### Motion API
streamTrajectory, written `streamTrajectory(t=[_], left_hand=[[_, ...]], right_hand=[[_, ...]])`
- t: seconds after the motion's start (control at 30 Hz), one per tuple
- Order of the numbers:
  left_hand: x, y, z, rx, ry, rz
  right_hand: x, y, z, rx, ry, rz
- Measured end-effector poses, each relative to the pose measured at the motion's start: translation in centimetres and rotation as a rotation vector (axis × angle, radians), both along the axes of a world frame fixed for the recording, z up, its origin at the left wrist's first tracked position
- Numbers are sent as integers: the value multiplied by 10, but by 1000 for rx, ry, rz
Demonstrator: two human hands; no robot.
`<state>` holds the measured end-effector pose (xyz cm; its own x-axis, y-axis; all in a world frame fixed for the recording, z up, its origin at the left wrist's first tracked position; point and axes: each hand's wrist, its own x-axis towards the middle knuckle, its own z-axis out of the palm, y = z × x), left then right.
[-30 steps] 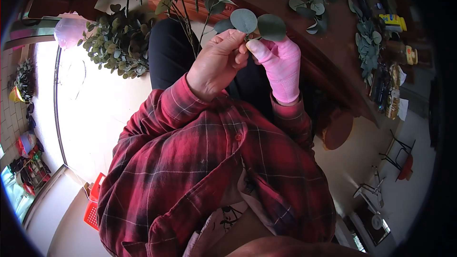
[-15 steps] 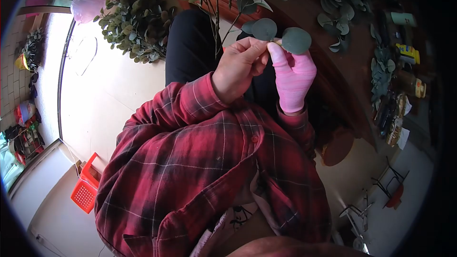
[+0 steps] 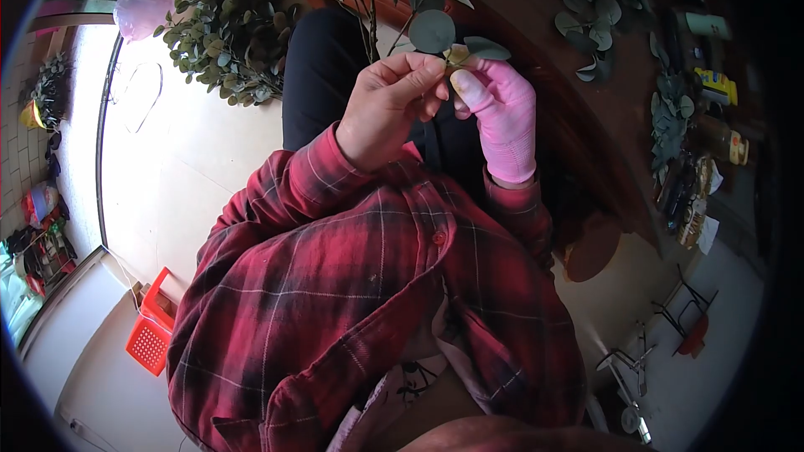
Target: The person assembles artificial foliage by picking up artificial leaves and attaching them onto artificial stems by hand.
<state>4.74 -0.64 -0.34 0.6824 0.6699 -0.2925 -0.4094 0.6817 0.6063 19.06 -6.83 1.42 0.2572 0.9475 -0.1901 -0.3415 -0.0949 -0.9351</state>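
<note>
At the near side of the dark wooden table (image 3: 615, 138), you hold a leafy sprig (image 3: 432, 32), your bare left hand (image 3: 387, 105) and pink-gloved right hand (image 3: 507, 113) each pinching it near the base of its 2 round leaves (image 3: 487, 48). You seem to be working that joint, though your fingers hide most of it; the next move calls for a light, steady pinch from both hands.

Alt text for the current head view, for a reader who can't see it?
Bare left hand and pink-gloved right hand pinch a sprig of round green leaves between their fingertips, in front of a red plaid shirt. A leafy bunch shows at upper left; more leaves lie on a dark table at right.
</note>
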Motion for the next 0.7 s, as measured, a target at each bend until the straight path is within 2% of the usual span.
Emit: streamTrajectory(t=[0.17, 0.27, 0.33, 0.47, 0.7], left_hand=[[0, 0, 3, -43, -6, -11], [-2, 1, 4, -76, -33, -39], [-4, 3, 1, -117, -122, -67], [-5, 4, 5, -91, -132, -62], [-4, 3, 4, -72, -16, -39]], right_hand=[[5, 2, -4, 26, 24, 66], [7, 4, -7, 0, -135, 58], [10, 6, -10, 8, -172, 98], [12, 6, -14, 38, -223, 173], [7, 9, -3, 45, -199, 55]])
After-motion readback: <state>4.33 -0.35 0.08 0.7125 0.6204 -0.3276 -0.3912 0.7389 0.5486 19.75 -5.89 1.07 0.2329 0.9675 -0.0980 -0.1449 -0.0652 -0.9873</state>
